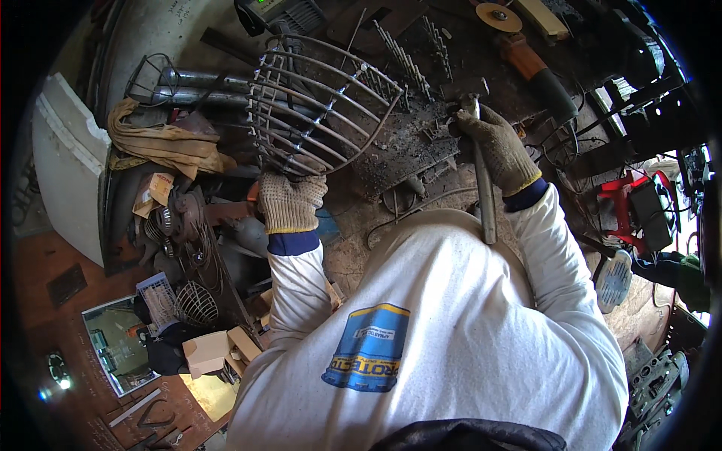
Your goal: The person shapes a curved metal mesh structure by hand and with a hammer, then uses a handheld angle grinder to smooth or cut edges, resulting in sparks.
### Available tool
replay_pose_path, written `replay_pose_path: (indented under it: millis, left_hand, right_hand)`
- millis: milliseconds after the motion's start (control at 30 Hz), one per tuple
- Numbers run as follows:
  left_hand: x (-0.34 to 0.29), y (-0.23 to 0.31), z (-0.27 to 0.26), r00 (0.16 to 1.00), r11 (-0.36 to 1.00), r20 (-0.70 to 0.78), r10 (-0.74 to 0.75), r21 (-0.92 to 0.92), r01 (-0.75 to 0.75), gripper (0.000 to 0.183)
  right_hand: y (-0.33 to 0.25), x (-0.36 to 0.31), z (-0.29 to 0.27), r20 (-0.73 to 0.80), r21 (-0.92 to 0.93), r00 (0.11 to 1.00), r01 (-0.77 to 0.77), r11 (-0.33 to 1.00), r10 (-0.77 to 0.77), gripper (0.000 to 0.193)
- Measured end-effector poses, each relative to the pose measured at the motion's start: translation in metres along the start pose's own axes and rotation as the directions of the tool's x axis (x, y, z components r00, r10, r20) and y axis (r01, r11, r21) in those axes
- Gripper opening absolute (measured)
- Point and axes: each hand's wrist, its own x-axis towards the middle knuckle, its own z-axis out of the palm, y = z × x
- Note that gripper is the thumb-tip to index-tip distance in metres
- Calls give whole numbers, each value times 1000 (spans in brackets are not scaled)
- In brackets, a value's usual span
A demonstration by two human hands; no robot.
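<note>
While the gloved left hand [292, 198] is closed around the near edge of a metal cage [329, 111], the gloved right hand [502, 150] is wrapped around the upper part of a metal bar [483, 180], which points toward the white shirt [466, 323]; beyond, a grinder [529, 68] lies on the dark tabletop [468, 59]

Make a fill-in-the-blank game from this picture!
The left hand and right hand wear beige knitted ____.
The curved grey metal cage is held by the ____ hand.
The long grey metal tool is held by the ____ hand.
The big print on the white cloth shirt is mostly ____.

Words: gloves; left; right; blue.
</note>
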Motion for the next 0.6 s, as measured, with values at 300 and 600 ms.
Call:
replay_pose_path:
  millis: [300,600]
  left_hand:
    - [6,-15,16,946,960,-165,279,28,-279,38]
    - [2,-6,25,844,974,-501,190,202,-99,58]
  right_hand:
    - [12,16,-11,6,-25,1000,-5,1000,5,29]
    - [16,19,-12,23,-31,1000,-9,999,10,30]
